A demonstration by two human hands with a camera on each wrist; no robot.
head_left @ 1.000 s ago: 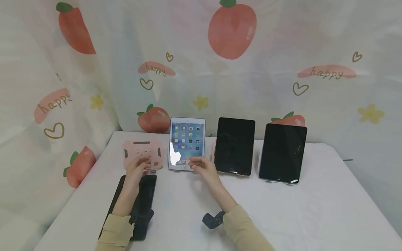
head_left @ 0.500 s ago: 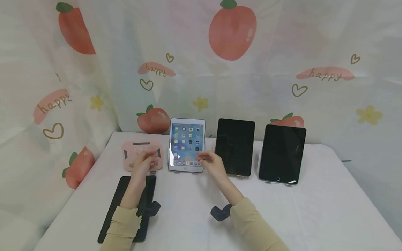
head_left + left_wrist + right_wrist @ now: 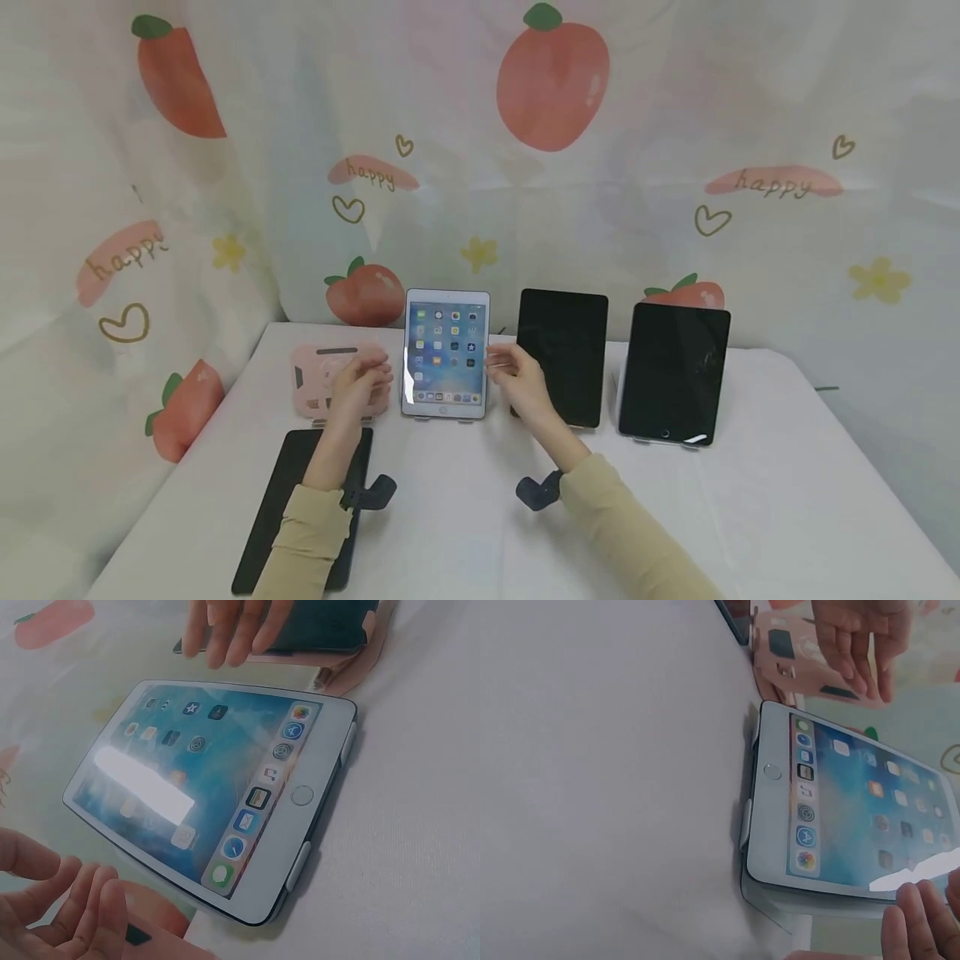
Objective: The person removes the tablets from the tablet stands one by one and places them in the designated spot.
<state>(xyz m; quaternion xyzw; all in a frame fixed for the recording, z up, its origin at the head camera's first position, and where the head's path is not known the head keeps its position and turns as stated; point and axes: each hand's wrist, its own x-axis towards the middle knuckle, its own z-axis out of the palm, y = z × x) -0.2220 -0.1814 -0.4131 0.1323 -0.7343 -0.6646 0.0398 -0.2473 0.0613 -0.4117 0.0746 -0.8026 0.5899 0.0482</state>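
Note:
A white tablet (image 3: 446,354) with a lit home screen of app icons leans upright on a small stand, whose two lips (image 3: 298,866) catch its lower edge. Just left of it is my left hand (image 3: 356,396), fingers loosely bent and nothing in them, overlapping a pink stand (image 3: 309,379). My right hand (image 3: 522,385) hovers by the tablet's right edge, its fingertips close to the frame and its palm free. In the right wrist view, the right fingers (image 3: 919,919) appear beside the tablet's side edge. The left wrist view has the left fingers (image 3: 71,915) near the opposite edge.
Two dark-screened tablets stand to the right, a nearer one (image 3: 566,350) and a farther one (image 3: 673,375). A black tablet (image 3: 281,500) lies flat under my left forearm. White cloth covers the table (image 3: 765,500), and a fruit-printed curtain (image 3: 615,192) hangs behind.
My right hand has drawn off the front of the lit screen to its right edge. The left hand has shifted right across the pink stand, toward the lit tablet.

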